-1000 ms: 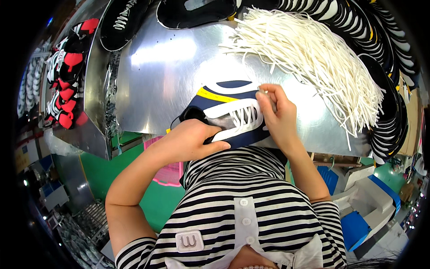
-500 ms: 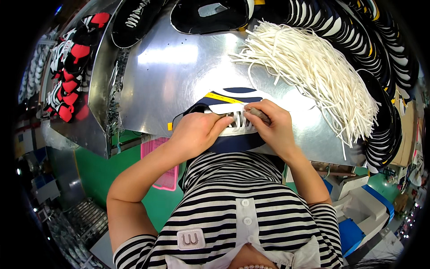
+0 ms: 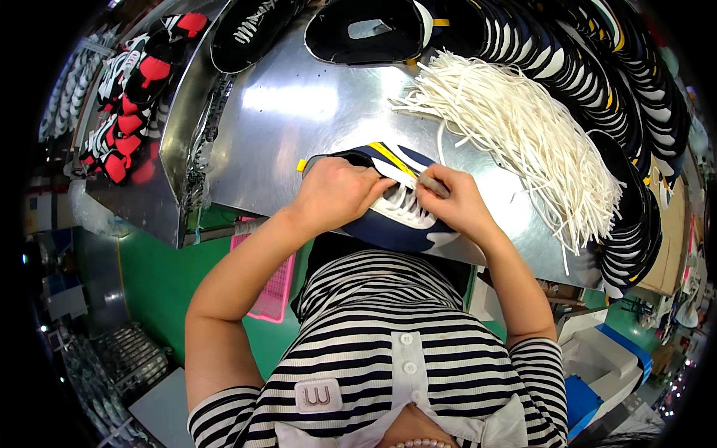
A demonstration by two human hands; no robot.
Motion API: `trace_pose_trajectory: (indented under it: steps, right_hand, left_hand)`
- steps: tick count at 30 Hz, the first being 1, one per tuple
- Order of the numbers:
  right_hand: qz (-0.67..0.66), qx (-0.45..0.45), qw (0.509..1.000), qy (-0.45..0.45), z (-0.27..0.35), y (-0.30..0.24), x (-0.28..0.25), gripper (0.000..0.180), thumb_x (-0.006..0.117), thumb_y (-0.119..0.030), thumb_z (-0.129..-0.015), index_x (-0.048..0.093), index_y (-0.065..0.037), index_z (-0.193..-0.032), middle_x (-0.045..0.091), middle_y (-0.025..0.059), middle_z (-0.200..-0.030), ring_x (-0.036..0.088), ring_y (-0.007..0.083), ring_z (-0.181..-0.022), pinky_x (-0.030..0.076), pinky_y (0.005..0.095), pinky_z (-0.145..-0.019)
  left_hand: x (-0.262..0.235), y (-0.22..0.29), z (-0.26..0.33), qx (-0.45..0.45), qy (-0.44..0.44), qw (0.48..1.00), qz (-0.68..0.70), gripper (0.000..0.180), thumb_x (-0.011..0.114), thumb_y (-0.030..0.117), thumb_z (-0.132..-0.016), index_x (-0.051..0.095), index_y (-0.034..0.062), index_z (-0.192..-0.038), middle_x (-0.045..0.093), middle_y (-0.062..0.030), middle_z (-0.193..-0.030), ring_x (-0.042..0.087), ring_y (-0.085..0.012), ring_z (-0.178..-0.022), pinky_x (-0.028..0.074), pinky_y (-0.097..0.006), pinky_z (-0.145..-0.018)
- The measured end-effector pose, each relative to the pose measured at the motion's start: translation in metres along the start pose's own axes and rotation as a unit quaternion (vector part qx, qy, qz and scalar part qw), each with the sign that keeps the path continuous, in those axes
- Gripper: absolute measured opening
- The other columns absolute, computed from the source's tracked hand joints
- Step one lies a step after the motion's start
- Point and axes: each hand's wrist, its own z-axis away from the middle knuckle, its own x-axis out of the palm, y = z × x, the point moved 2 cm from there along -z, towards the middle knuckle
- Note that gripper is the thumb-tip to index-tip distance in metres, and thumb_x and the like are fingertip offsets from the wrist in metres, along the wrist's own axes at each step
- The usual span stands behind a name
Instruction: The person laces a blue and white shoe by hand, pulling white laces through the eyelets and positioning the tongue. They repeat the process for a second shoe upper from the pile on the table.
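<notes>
A navy and white shoe upper [image 3: 385, 232] with a yellow strip lies at the near edge of the metal table. White lace [image 3: 407, 210] crosses its eyelet opening. My left hand [image 3: 337, 193] is closed on the upper beside that opening, thumb and forefinger pinched at the white eyelet edge. My right hand [image 3: 457, 200] is closed round a short grey-brown handle-like piece [image 3: 434, 186], its fingertips at the lace and eyelets. The tip of that piece is hidden by the fingers.
A heap of loose white laces [image 3: 523, 142] lies on the metal table [image 3: 299, 123] to the right. Beyond it curve rows of stacked navy uppers [image 3: 575, 67]. Black shoe uppers [image 3: 364, 31] lie at the far edge. Red, black and white uppers [image 3: 128, 123] are at left, past a metal edge.
The upper has turned clockwise under my hands, so its yellow strip now slants more steeply. Both hands stay on it. The whole view has shifted slightly.
</notes>
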Motion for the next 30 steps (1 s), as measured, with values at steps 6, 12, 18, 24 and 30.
trace_pose_trajectory:
  steps: [6, 12, 18, 24, 30]
  right_hand:
    - [-0.116, 0.020, 0.991, 0.063, 0.025, 0.013, 0.000, 0.009, 0.069, -0.008, -0.087, 0.064, -0.001, -0.089, 0.053, -0.0059, -0.075, 0.041, 0.0024, -0.066, 0.034, 0.0204, -0.059]
    - [0.213, -0.235, 0.948, 0.017, 0.033, -0.005, 0.014, 0.021, 0.075, -0.011, -0.080, 0.066, -0.015, -0.099, 0.061, 0.0031, -0.080, 0.062, 0.0232, -0.060, 0.047, 0.0314, -0.052]
    - [0.223, -0.178, 0.958, 0.015, 0.026, -0.007, 0.017, 0.025, 0.074, -0.004, -0.073, 0.061, -0.011, -0.093, 0.060, 0.0043, -0.076, 0.060, 0.0202, -0.058, 0.047, 0.0277, -0.053]
    - [0.116, -0.123, 0.984, 0.054, 0.030, 0.001, 0.010, 0.023, 0.071, -0.005, -0.072, 0.059, -0.011, -0.091, 0.061, 0.0052, -0.079, 0.060, 0.0210, -0.059, 0.047, 0.0307, -0.055]
    - [0.052, -0.164, 0.981, 0.091, 0.024, 0.009, 0.012, 0.020, 0.070, -0.002, -0.073, 0.058, -0.008, -0.088, 0.058, 0.0048, -0.075, 0.055, 0.0165, -0.056, 0.044, 0.0276, -0.053]
  left_hand:
    - [0.004, -0.004, -0.012, 0.036, 0.004, 0.999, -0.016, 0.038, 0.065, 0.036, -0.090, 0.067, 0.0088, -0.064, 0.060, -0.0098, -0.054, 0.060, -0.0285, -0.049, 0.048, -0.039, -0.050]
    - [0.004, -0.009, -0.015, 0.056, -0.003, 0.998, 0.020, 0.031, 0.068, 0.031, -0.088, 0.066, 0.0098, -0.066, 0.058, -0.0090, -0.055, 0.056, -0.0289, -0.049, 0.045, -0.040, -0.051]
    - [-0.005, -0.008, -0.014, 0.087, 0.080, 0.992, 0.047, 0.013, 0.073, 0.016, -0.082, 0.065, 0.0064, -0.077, 0.060, -0.0099, -0.065, 0.056, -0.0280, -0.057, 0.046, -0.037, -0.058]
    - [-0.010, 0.012, 0.072, -0.179, 0.289, 0.936, 0.089, 0.038, 0.073, 0.005, -0.080, 0.056, -0.0002, -0.114, 0.059, -0.0138, -0.099, 0.060, -0.0241, -0.079, 0.048, -0.032, -0.073]
    - [0.033, 0.023, 0.059, -0.380, 0.159, 0.545, 0.731, 0.048, 0.064, 0.014, -0.095, 0.044, -0.0004, -0.137, 0.059, -0.0128, -0.126, 0.058, -0.0210, -0.114, 0.047, -0.035, -0.099]
